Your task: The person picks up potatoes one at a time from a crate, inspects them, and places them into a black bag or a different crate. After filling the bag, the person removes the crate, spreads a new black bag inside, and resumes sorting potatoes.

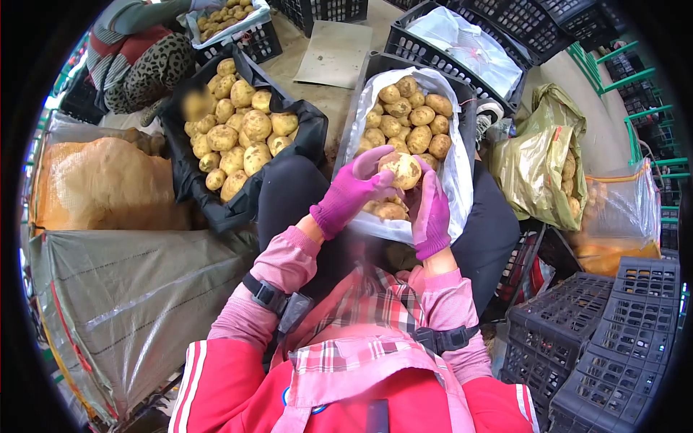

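A round potato (401, 171) with brown patches is held up between my two purple-gloved hands. My left hand (355, 189) grips it from the left, its fingers curled against the side. From the right, my right hand (432, 211) closes on the same potato, partly hidden behind it. Below them sits a crate lined with white plastic (456, 184), with potatoes (404, 115) piled inside between my knees. Left of it, a container lined with black plastic (312, 133) holds more potatoes (238, 126).
Black crates (559, 317) stand at the lower right. Potato sacks (534, 173) lean at the right; an orange mesh sack (108, 180) and a greenish sack (144, 303) fill the left. A crate with white plastic (469, 47) lies ahead. Another person (141, 58) sits at the upper left.
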The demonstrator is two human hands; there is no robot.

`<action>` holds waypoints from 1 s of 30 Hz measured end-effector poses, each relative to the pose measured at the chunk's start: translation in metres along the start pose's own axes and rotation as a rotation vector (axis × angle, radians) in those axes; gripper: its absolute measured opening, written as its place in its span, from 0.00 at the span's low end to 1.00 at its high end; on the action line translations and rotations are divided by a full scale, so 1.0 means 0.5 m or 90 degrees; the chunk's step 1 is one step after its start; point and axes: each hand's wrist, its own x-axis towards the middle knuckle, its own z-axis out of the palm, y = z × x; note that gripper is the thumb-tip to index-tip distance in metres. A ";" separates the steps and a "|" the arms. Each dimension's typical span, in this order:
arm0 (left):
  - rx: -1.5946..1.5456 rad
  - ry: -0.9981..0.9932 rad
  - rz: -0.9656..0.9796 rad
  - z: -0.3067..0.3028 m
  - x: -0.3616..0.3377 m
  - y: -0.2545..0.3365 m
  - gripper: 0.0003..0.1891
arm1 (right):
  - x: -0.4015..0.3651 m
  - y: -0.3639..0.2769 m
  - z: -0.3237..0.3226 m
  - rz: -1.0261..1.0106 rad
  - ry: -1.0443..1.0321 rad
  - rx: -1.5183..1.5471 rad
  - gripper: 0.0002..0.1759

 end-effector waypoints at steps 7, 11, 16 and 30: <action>0.144 0.070 -0.057 0.008 0.000 0.007 0.25 | 0.002 -0.006 0.009 -0.087 -0.065 -0.251 0.35; 0.251 0.053 0.016 -0.020 0.019 -0.013 0.19 | -0.007 0.015 0.017 -0.120 -0.008 -0.406 0.35; 0.695 0.033 0.261 -0.036 0.022 -0.001 0.21 | -0.023 0.020 0.038 -0.284 -0.025 -0.461 0.37; 0.763 -0.113 0.269 -0.032 -0.032 -0.018 0.38 | -0.079 0.014 0.005 -0.204 -0.089 -0.387 0.32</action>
